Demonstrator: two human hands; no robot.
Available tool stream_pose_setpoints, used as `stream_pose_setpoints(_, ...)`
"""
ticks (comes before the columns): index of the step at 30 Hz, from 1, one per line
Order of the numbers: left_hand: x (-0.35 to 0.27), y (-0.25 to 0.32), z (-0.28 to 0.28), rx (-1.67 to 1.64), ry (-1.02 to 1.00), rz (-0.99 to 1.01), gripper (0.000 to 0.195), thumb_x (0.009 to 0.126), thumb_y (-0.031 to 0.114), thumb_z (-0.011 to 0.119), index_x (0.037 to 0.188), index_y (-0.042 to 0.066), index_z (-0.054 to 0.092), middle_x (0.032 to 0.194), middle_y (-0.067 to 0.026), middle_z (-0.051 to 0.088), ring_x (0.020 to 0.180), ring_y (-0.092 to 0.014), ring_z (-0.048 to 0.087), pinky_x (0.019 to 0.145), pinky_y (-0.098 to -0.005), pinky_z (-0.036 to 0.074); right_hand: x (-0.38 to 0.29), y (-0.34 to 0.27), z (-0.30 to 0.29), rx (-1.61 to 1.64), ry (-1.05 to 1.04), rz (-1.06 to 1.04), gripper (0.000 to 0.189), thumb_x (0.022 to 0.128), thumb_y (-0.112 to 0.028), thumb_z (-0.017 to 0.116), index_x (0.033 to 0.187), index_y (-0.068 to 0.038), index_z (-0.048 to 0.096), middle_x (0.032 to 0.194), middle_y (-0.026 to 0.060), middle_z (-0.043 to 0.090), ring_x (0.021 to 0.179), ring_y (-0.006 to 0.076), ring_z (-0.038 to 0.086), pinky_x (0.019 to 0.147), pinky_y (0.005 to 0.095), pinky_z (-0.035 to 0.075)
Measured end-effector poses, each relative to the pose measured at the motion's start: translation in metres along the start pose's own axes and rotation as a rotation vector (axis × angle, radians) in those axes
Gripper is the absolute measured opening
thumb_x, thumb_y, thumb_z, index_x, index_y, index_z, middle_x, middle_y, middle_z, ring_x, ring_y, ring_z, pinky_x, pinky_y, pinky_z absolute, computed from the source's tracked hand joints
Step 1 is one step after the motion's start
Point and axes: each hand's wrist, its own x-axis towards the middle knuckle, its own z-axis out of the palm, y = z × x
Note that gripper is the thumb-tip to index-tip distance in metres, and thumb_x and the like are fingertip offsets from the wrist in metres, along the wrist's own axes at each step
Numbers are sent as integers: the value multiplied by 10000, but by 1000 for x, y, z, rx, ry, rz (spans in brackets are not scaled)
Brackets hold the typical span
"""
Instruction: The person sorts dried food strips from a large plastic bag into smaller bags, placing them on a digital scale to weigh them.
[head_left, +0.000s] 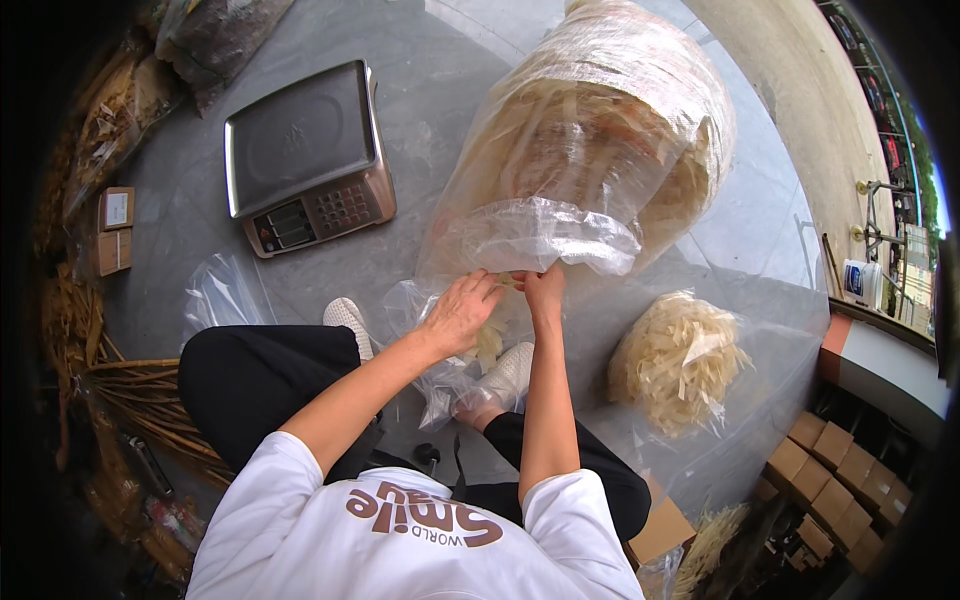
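Note:
My left hand (463, 309) is over a small clear plastic bag (435, 394) between my feet, its fingertips curled at some pale dried strips (489, 341). Thin ends of the strips span the short gap to my right hand (543, 291), which pinches them between thumb and fingers. What lies beneath both sets of fingers is partly hidden. Just beyond my hands, a large white woven sack (652, 45) with a clear plastic liner (555, 232) lies on its side, full of similar pale strips. Its folded mouth faces me.
A digital weighing scale (307, 150) rests on the grey floor at upper left. To my right, a heap of pale strips (679, 364) sits on clear plastic sheeting. Empty clear bags (225, 296), small boxes (115, 230), dried stalks (150, 390) and stacked cartons (832, 465) surround me.

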Motion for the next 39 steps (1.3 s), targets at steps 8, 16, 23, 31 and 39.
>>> stream_pose_setpoints(8,59,-57,69,-193,6,-244,224,702,-17,480,905,-7,575,945,-199,580,920,-338,547,803,-411,425,15,-11,10,433,-30,-263,383,777,-142,585,1111,27,506,1129,91,528,1025,196,468,879,291,360)
stream_pose_setpoints(16,58,-129,37,646,256,-217,263,720,105,536,959,11,594,982,-198,570,901,-352,546,811,-403,424,33,63,3,-240,488,-62,858,590,-160,705,1284,45,243,1245,272,333,1173,378,335,997,388,264)
stream_pose_setpoints(23,54,-139,77,-325,65,-422,366,679,148,641,1019,37,566,997,-209,563,973,-346,527,858,-405,397,37,61,16,-576,359,-105,1055,478,-227,792,1277,21,148,1166,326,351,1078,432,379,913,432,360)
stream_pose_setpoints(31,26,-129,96,-142,-51,-420,510,534,144,726,1014,51,580,1031,-177,561,1012,-322,506,874,-378,388,23,61,46,-620,211,-178,948,429,-260,819,1196,-12,319,1105,258,437,976,403,475,804,440,440)
stream_pose_setpoints(39,45,-123,85,-586,-318,-497,402,586,187,689,954,53,600,903,-159,609,801,-296,562,724,-370,444,42,71,64,302,53,-173,507,611,-31,669,1083,7,487,1072,102,545,969,193,522,817,320,417)
